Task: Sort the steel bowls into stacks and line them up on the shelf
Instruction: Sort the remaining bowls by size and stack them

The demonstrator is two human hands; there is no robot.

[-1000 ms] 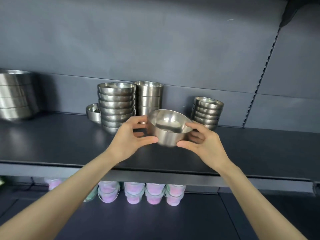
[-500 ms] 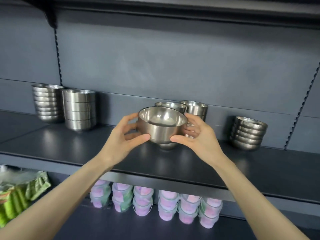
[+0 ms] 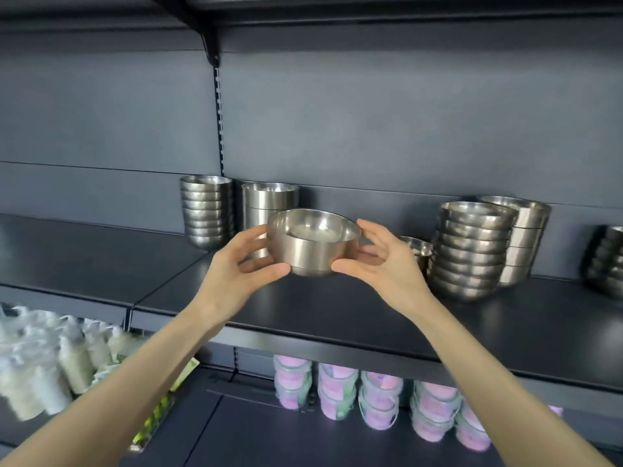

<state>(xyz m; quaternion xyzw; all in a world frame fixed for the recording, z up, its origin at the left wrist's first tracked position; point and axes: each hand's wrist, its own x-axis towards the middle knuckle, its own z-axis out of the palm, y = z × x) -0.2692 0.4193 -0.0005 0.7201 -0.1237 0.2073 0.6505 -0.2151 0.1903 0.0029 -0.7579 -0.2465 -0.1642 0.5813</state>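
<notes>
Bowl (image 3: 313,242) up in both hands, upright, rim level, out over the dark shelf (image 3: 337,308). The left hand (image 3: 236,264) grips its left wall and the right hand (image 3: 381,261) its right, with both thumbs tucked low near the base and fingers curled round the far side. Directly behind it stands a straight-sided stack (image 3: 269,200), and just left of that a rounded stack (image 3: 206,212), both back against the wall. To the right, a lone small bowl (image 3: 418,249) sits just beside a tall rounded stack (image 3: 472,251), with another straight-sided stack (image 3: 526,237) tucked behind. One more stack (image 3: 606,261) is cut off by the frame's right edge. Between the left pair and the lone bowl lies bare board, running forward to the shelf's front lip. Pink tubs (image 3: 337,392) line the level below.
</notes>
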